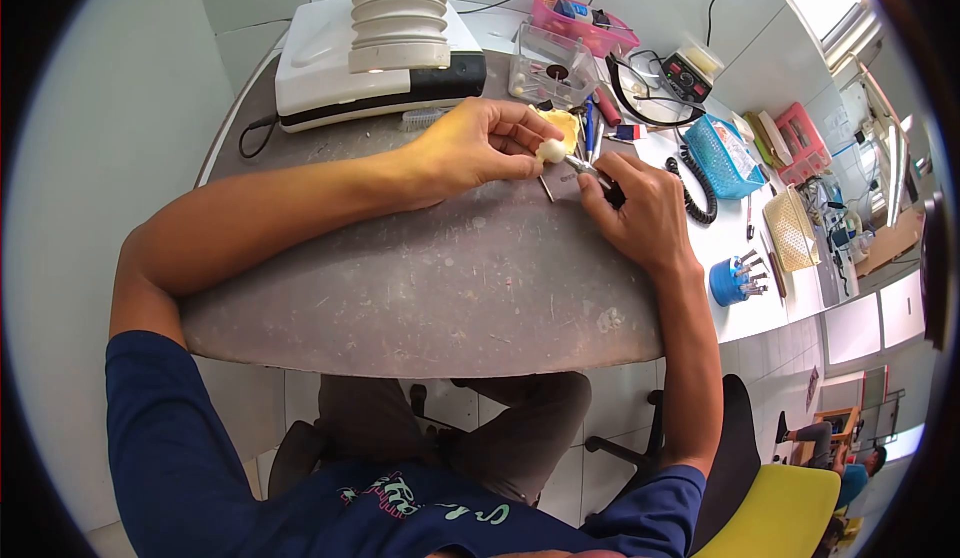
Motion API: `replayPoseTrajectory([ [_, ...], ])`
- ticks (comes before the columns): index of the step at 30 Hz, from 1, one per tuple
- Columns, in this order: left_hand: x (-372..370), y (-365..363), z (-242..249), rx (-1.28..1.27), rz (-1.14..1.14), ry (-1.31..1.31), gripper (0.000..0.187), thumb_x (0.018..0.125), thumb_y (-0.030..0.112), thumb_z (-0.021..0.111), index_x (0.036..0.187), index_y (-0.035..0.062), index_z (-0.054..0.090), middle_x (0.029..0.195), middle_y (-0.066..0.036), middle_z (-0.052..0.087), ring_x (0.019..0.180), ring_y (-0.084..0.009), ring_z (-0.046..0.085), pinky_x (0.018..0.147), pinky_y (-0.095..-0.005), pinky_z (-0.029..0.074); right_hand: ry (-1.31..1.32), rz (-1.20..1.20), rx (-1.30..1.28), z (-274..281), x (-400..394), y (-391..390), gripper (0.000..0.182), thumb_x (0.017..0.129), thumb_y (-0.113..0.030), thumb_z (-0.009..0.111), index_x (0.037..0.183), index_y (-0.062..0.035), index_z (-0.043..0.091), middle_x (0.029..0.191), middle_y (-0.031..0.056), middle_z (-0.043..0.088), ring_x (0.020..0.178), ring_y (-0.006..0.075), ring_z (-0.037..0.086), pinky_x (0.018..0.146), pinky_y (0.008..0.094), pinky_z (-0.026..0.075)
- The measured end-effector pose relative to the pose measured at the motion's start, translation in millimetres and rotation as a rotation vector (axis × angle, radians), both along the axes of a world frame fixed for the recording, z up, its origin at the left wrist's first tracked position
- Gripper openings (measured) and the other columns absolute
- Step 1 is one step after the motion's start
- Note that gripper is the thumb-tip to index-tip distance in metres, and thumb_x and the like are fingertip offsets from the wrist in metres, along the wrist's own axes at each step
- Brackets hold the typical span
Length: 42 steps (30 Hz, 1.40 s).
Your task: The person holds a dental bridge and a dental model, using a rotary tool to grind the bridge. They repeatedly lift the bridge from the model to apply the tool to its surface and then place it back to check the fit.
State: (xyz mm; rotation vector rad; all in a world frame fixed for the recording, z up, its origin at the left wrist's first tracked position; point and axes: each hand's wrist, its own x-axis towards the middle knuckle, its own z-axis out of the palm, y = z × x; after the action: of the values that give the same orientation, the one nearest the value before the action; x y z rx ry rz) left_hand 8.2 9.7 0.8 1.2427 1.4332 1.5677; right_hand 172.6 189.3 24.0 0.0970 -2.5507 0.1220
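My left hand [462,150] is raised over the bench, pinching a small white rounded piece [551,151] between thumb and fingers. In my right hand [643,206] is a rotary handpiece [583,166], gripped like a pen, its silver nose pointing left. The handpiece tip meets the white piece from the right in this view. Just below the two hands, a thin metal rod [546,189] shows against the grey bench top [420,288]. Behind my left fingers lies a yellowish pad [563,126], partly covered.
An extraction hose [400,18] hangs above a white box-shaped machine [335,58]. A clear box [550,66], pens [590,128], a control unit [688,76], a coiled black cord [697,198], a blue basket [722,158] and a blue bur holder [733,283] stand rightward. A person [855,478] sits far right.
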Motion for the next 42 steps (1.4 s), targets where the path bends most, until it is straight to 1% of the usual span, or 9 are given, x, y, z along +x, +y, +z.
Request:
replayPoseTrajectory([
  [2, -2.5, 0.0, -2.3, 0.03, -0.01, -0.012, 0.034, 0.088, -0.001, 0.069, 0.122, 0.0002, 0.064, 0.107, -0.007, 0.069, 0.098, -0.0113, 0.064, 0.09, -0.0261, 0.052, 0.001, 0.004, 0.011, -0.1, -1.6, 0.7, 0.023, 0.087, -0.027, 0.068, 0.087, -0.004, 0.068, 0.072, 0.0115, 0.065, 0.058, 0.0303, 0.064, 0.054, 0.0407, 0.05],
  [4, -4.3, 1.1, -2.6, 0.003, -0.05, -0.015, 0.038, 0.091, 0.006, 0.07, 0.128, 0.0025, 0.062, 0.111, -0.003, 0.068, 0.1, -0.0086, 0.063, 0.092, -0.0244, 0.05, 0.0, -0.005, 0.023, 0.7, -0.6, 1.0, 0.023, 0.087, -0.027, 0.068, 0.087, -0.004, 0.068, 0.072, 0.0115, 0.065, 0.058, 0.0302, 0.063, 0.054, 0.0407, 0.05],
  [10, -4.2, 0.2, -3.1, -0.017, -0.071, -0.035, 0.038, 0.092, 0.006, 0.069, 0.129, 0.0021, 0.061, 0.117, -0.005, 0.068, 0.106, -0.0094, 0.063, 0.095, -0.025, 0.05, 0.046, -0.05, -0.027, 0.9, -1.2, 0.1, 0.024, 0.088, -0.028, 0.068, 0.087, -0.0036, 0.067, 0.072, 0.012, 0.065, 0.058, 0.0299, 0.063, 0.055, 0.0405, 0.05],
  [12, -3.1, -0.4, -1.1, -0.015, -0.069, -0.029, 0.039, 0.092, 0.006, 0.069, 0.13, 0.0022, 0.06, 0.117, -0.005, 0.068, 0.106, -0.0096, 0.063, 0.096, -0.0254, 0.05, -0.026, -0.009, 0.009, 2.2, 1.4, -0.9, 0.024, 0.088, -0.028, 0.068, 0.087, -0.0038, 0.068, 0.072, 0.012, 0.065, 0.058, 0.03, 0.064, 0.055, 0.0402, 0.05],
  [20, -5.4, -1.7, 0.3, -0.021, -0.098, -0.057, 0.041, 0.092, 0.003, 0.065, 0.133, 0.0023, 0.057, 0.119, -0.007, 0.066, 0.109, -0.0109, 0.062, 0.1, -0.0275, 0.05, -0.038, -0.014, 0.006, 1.6, -0.3, -2.5, 0.024, 0.088, -0.027, 0.069, 0.086, -0.0038, 0.068, 0.072, 0.0118, 0.065, 0.059, 0.0304, 0.064, 0.054, 0.04, 0.05],
  [26, -5.5, -1.8, -1.5, 0.015, -0.083, -0.071, 0.036, 0.095, 0.005, 0.062, 0.131, 0.0014, 0.058, 0.119, -0.008, 0.065, 0.108, -0.0123, 0.064, 0.1, -0.0271, 0.051, -0.036, -0.005, 0.019, 2.8, 1.9, -3.2, 0.023, 0.087, -0.027, 0.069, 0.085, -0.0041, 0.068, 0.071, 0.0111, 0.065, 0.058, 0.0295, 0.064, 0.054, 0.04, 0.05],
  [28, -4.6, -0.5, -0.8, 0.001, -0.046, -0.233, 0.032, 0.098, 0.01, 0.062, 0.129, 0.0008, 0.059, 0.118, -0.009, 0.066, 0.106, -0.0123, 0.065, 0.097, -0.0265, 0.054, -0.048, -0.015, 0.024, 2.9, 0.4, -2.1, 0.023, 0.087, -0.027, 0.069, 0.086, -0.0042, 0.068, 0.071, 0.011, 0.065, 0.057, 0.0294, 0.064, 0.053, 0.04, 0.05],
  [34, -4.4, -2.3, 1.1, -0.03, -0.021, -0.184, 0.03, 0.101, 0.02, 0.062, 0.124, 0.0008, 0.061, 0.114, -0.009, 0.068, 0.105, -0.0126, 0.066, 0.092, -0.0259, 0.057, -0.054, 0.032, 0.041, 2.6, 1.8, -4.4, 0.024, 0.087, -0.028, 0.069, 0.086, -0.0043, 0.068, 0.07, 0.0104, 0.065, 0.057, 0.0293, 0.063, 0.053, 0.0403, 0.049],
  [42, -3.5, -1.3, 1.3, -0.006, -0.034, -0.21, 0.024, 0.101, 0.019, 0.061, 0.119, 0.0023, 0.061, 0.112, -0.007, 0.068, 0.106, -0.0124, 0.066, 0.093, -0.0259, 0.056, -0.06, 0.045, 0.056, 3.5, 2.7, -4.6, 0.023, 0.087, -0.027, 0.07, 0.086, -0.0044, 0.068, 0.07, 0.0099, 0.064, 0.058, 0.0289, 0.064, 0.054, 0.0399, 0.05],
])
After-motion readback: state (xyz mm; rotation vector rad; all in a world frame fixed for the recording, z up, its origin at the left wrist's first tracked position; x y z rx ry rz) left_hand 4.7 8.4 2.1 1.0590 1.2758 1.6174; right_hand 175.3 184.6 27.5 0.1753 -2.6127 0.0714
